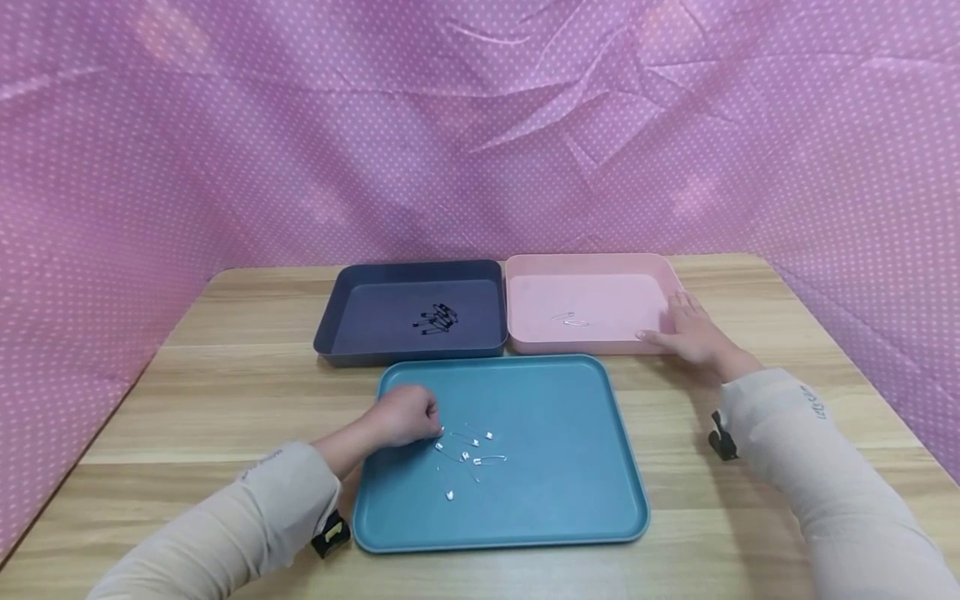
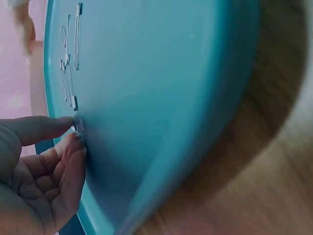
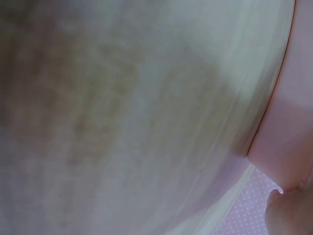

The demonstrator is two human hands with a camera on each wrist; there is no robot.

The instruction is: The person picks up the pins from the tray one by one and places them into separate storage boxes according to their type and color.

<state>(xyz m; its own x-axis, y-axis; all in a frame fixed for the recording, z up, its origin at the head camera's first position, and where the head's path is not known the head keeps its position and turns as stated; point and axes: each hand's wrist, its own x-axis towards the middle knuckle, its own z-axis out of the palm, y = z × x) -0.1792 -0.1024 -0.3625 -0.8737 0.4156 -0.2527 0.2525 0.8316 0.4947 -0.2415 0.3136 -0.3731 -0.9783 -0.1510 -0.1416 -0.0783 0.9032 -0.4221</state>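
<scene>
My left hand [image 1: 407, 414] is low over the left part of the teal tray [image 1: 555, 500]. Its thumb and forefinger pinch the end of a silver safety pin [image 2: 78, 129], and the other fingers are curled in. Several more silver safety pins [image 1: 477, 461] lie loosely scattered just right of that hand. At the back right, my right hand [image 1: 693, 333] rests on the right rim of the pink tray [image 1: 622, 287], fingers extended and thumb along the front edge. Two silver safety pins [image 1: 574, 322] lie in the pink tray.
A dark blue tray [image 1: 375, 312] stands left of the pink one, holding a small heap of black safety pins [image 1: 441, 318]. Both trays sit behind the teal tray on a wooden table [image 1: 225, 375]. Pink dotted cloth [image 1: 480, 150] hangs around the back and sides.
</scene>
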